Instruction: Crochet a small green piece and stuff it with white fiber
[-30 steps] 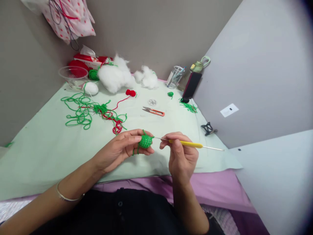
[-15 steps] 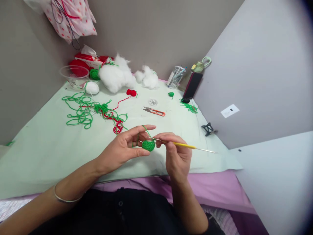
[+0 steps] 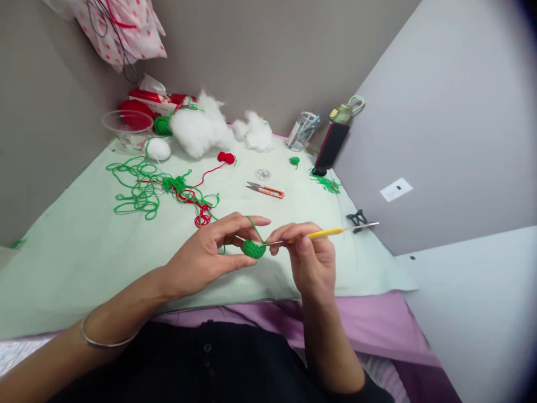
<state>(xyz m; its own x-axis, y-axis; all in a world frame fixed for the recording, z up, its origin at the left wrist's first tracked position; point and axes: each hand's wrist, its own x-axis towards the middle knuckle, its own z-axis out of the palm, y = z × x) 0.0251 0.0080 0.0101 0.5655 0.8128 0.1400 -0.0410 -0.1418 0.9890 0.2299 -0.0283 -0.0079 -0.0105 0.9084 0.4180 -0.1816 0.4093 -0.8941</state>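
Note:
My left hand (image 3: 210, 249) pinches a small round green crochet piece (image 3: 254, 249) between thumb and fingers. White shows at the top of the piece. A strand of green yarn (image 3: 254, 225) runs from over my raised left index finger down to its right edge. My right hand (image 3: 312, 257) grips a crochet hook (image 3: 327, 233) with a yellow handle and metal ends, held nearly level. The hook's left tip meets the upper right edge of the green piece; whether it sits inside a stitch I cannot tell.
Tangled green yarn (image 3: 136, 187) and red yarn (image 3: 203, 214) lie left of centre. Orange-handled thread snips (image 3: 265, 190) rest beyond my hands, near a small round case (image 3: 263, 174). White stuffing (image 3: 199, 129), a clear cup (image 3: 302, 131) and a phone (image 3: 333, 145) stand at the back.
My right hand and the hook have shifted right, and the hook is tilted up more at its right end. The green piece has tipped slightly and moved a little left.

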